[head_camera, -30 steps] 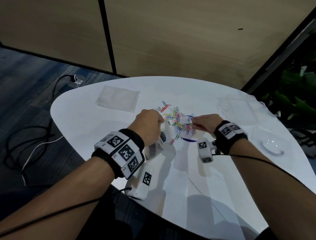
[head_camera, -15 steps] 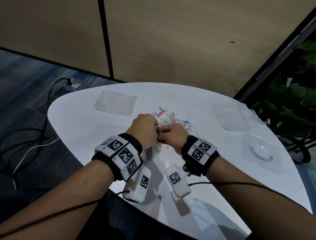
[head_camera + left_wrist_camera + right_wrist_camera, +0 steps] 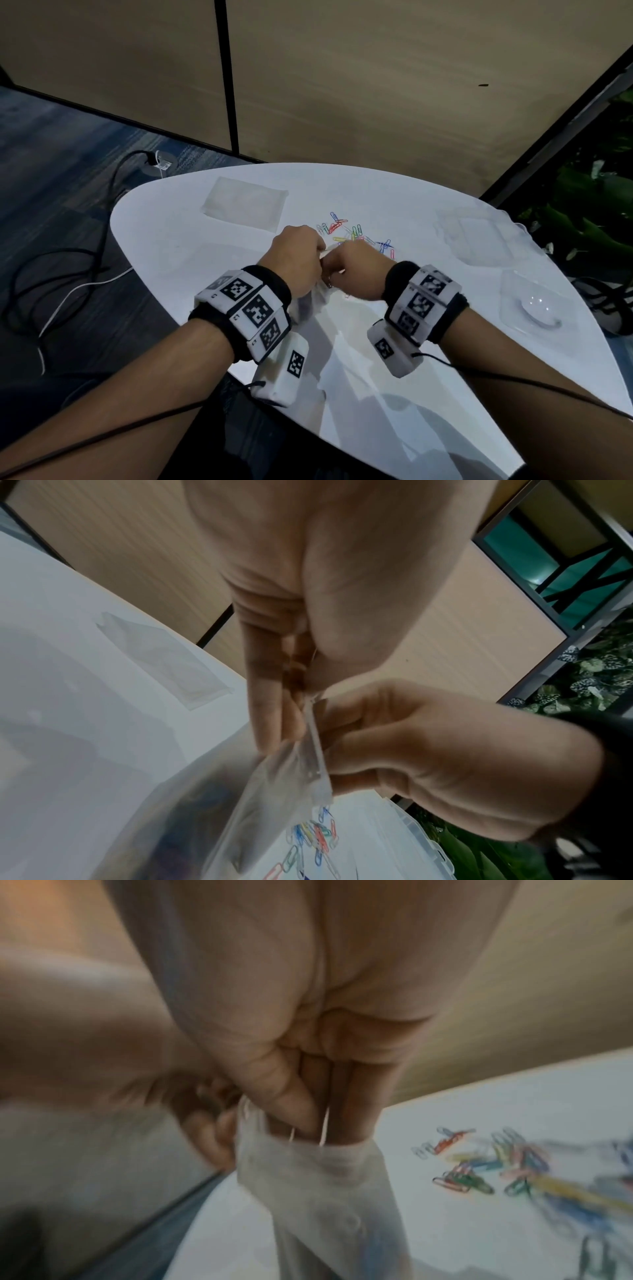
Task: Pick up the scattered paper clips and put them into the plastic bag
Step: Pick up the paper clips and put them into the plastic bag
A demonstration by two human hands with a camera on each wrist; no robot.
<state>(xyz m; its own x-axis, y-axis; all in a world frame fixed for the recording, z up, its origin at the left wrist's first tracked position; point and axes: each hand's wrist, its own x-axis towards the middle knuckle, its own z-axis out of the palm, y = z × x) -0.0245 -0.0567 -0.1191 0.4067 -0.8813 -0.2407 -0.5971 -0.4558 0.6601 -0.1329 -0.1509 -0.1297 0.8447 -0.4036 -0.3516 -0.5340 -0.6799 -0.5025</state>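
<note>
Colourful paper clips [image 3: 356,234] lie in a loose pile on the white table [image 3: 428,394], just beyond my hands. My left hand [image 3: 320,255] pinches the top edge of a small clear plastic bag [image 3: 310,305], which hangs below it over the table. In the left wrist view the left hand [image 3: 301,693] holds the bag [image 3: 240,804] by its zip strip, and dark clips show inside. My right hand [image 3: 330,262] meets it there. In the right wrist view the right hand [image 3: 318,1129] has its fingertips in the bag [image 3: 325,1191] mouth, pinching thin pale clips [image 3: 323,1129].
A flat empty clear bag [image 3: 245,202] lies at the back left. Clear plastic boxes [image 3: 479,236] and a clear tray [image 3: 537,305] sit on the right. Cables [image 3: 68,274] trail on the floor to the left. A plant [image 3: 589,222] stands beyond the right edge.
My right hand left the pile of clips and came back left to the bag, where its fingertips now dip into the mouth. The left hand has held the bag throughout.
</note>
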